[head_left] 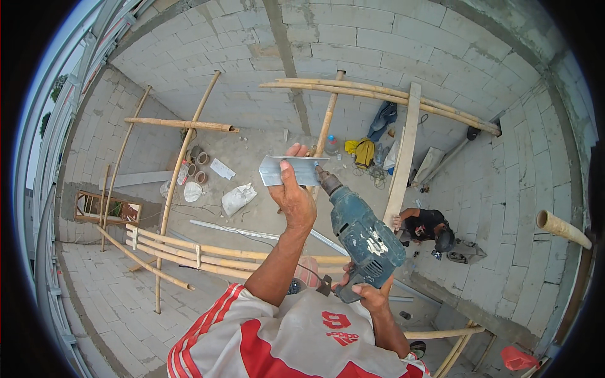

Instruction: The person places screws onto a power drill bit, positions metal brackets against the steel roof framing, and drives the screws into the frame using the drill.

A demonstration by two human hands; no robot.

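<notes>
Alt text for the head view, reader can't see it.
A person's right hand holds a teal drill, its tip at the right end of a bent metal piece gripped in the left hand. Below are bamboo poles, a white sack, and a co-worker near a plank, between block walls.

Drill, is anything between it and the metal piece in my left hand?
Nothing visible. The drill, in your right hand, has its chuck at the right end of the metal piece; your left hand grips it farther left.
</notes>
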